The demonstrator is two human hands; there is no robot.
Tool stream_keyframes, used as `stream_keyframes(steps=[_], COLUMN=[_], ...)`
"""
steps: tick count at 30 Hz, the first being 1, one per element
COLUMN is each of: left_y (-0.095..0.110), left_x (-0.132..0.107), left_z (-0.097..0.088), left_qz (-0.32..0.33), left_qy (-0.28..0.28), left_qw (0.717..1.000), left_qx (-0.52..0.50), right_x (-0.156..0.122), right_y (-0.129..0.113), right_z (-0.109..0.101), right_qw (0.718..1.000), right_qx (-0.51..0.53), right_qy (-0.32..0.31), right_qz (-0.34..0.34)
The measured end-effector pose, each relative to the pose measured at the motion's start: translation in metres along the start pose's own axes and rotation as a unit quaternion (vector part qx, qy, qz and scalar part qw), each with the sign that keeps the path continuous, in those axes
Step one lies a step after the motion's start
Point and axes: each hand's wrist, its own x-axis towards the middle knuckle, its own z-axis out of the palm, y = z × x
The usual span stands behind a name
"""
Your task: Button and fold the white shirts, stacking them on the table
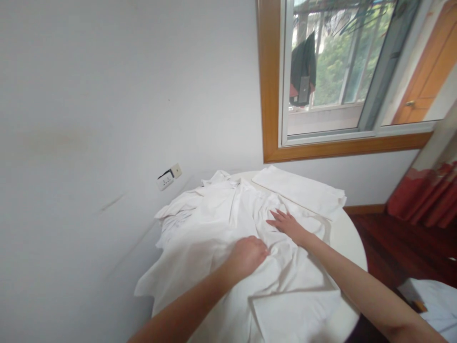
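A white collared shirt (214,224) lies spread over a round white table (352,238), its collar toward the wall. My left hand (248,255) rests on the middle of the shirt with its fingers curled, pinching a fold of the fabric. My right hand (287,224) lies flat on the shirt just to the right, fingers stretched out and pointing left. A folded white cloth (303,190) sits at the table's far right edge, beyond my right hand. Another flat white piece (296,314) lies at the near edge.
The table stands against a grey wall with a power socket (167,178). A wood-framed window (339,76) is above right. Dark wooden floor (392,247) and a red curtain (428,195) are to the right. White fabric (435,300) shows at bottom right.
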Motion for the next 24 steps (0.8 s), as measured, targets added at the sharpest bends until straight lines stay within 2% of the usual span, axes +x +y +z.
stream_keyframes(steps=[3, 5, 7, 9, 11, 13, 15, 19, 21, 24], left_y=[-0.040, -0.063, -0.075, -0.078, -0.074, -0.066, -0.055, -0.026, -0.012, 0.006], left_x=[0.001, 0.000, -0.003, -0.007, -0.012, -0.017, -0.023, -0.033, -0.037, -0.043], left_z=[-0.017, -0.019, -0.013, -0.004, 0.003, 0.004, -0.001, -0.015, -0.020, -0.025], left_qz=[-0.095, -0.163, -0.212, -0.247, -0.265, -0.259, -0.228, -0.163, -0.149, -0.144], left_qy=[0.070, 0.083, 0.048, -0.018, -0.083, -0.119, -0.131, -0.138, -0.141, -0.152], left_qw=[0.992, 0.980, 0.970, 0.962, 0.954, 0.952, 0.959, 0.973, 0.976, 0.975], left_qx=[0.041, 0.082, 0.110, 0.116, 0.112, 0.109, 0.107, 0.087, 0.078, 0.071], right_x=[-0.004, -0.005, -0.006, -0.008, -0.008, -0.007, -0.002, 0.013, 0.019, 0.023], right_y=[0.004, 0.004, 0.003, 0.001, 0.000, -0.001, -0.004, -0.015, -0.020, -0.021], right_z=[-0.005, -0.013, -0.021, -0.027, -0.031, -0.035, -0.039, -0.035, -0.027, -0.011], right_qw=[0.998, 0.995, 0.991, 0.990, 0.990, 0.992, 0.995, 0.998, 0.994, 0.990], right_qx=[0.044, 0.075, 0.099, 0.115, 0.117, 0.109, 0.088, -0.021, -0.063, -0.061], right_qy=[-0.039, -0.058, -0.070, -0.071, -0.063, -0.049, -0.026, 0.032, 0.020, -0.035], right_qz=[-0.014, -0.033, -0.047, -0.049, -0.046, -0.046, -0.033, 0.053, 0.090, 0.123])
